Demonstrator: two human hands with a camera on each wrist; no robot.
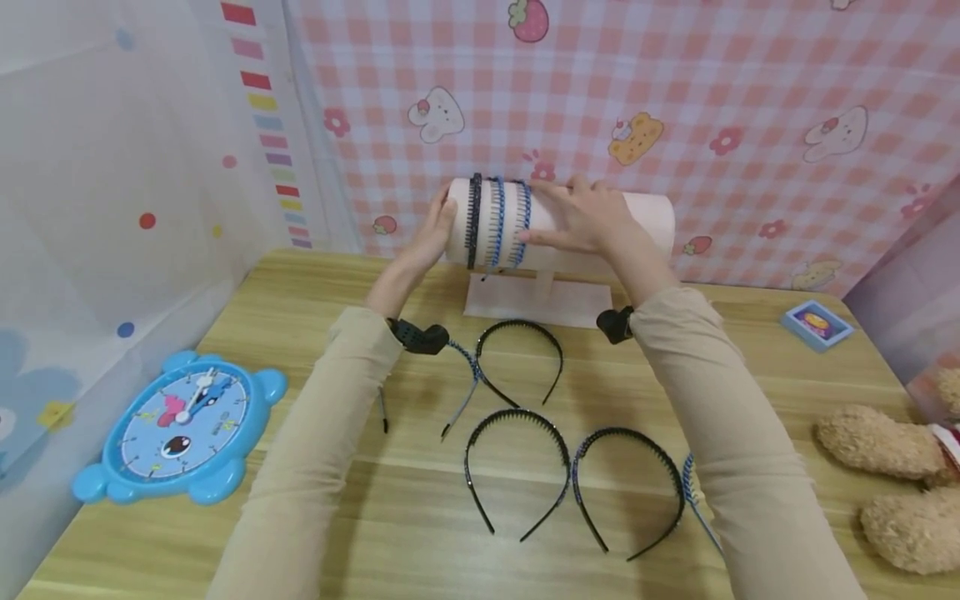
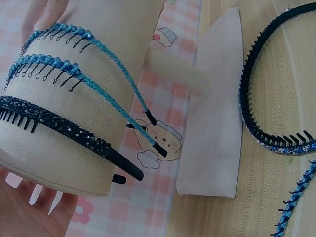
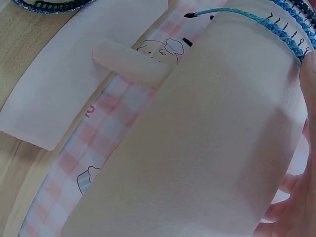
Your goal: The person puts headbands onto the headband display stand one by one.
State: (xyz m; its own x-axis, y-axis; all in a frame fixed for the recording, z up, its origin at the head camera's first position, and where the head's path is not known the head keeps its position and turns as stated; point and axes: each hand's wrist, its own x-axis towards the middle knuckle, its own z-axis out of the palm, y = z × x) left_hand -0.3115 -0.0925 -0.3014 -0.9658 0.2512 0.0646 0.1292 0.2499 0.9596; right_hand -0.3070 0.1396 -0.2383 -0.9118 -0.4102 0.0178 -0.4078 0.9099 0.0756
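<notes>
A pale cylindrical headband stand lies crosswise at the back of the table on a flat base. Round its left part sit a black glittery headband and two blue braided headbands, the middle one and the rightmost one. My left hand rests against the cylinder's left end, its fingers reaching behind that end in the left wrist view. With fingers spread over the top, my right hand touches the rightmost blue headband's edge with thumb and forefinger.
In front lie several headbands: a black one near the base, two more black ones, and blue ones partly hidden by my sleeves. A blue toy clock stands left. At right are a small blue box and plush legs.
</notes>
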